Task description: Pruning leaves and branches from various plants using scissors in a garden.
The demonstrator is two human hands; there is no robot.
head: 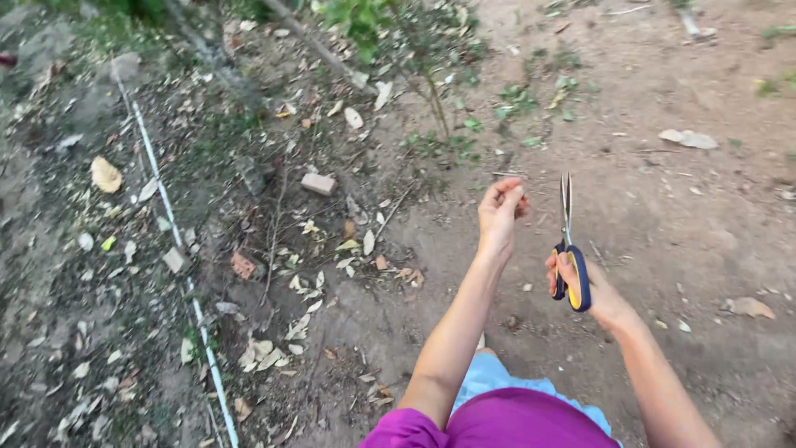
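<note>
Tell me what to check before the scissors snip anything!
1. Scissors held firmly in the right hand: ok.
2. Blades closed and pointing away from the body: ok.
3. Left hand clear of the blades: ok, apart but close beside them.
4. What the left hand's pinched fingers hold: cannot tell, too thin to see.
5. Small green plant within reach: cannot tell.
6. Ground underfoot free of trip hazards: ok, just dirt and dry leaves.
</note>
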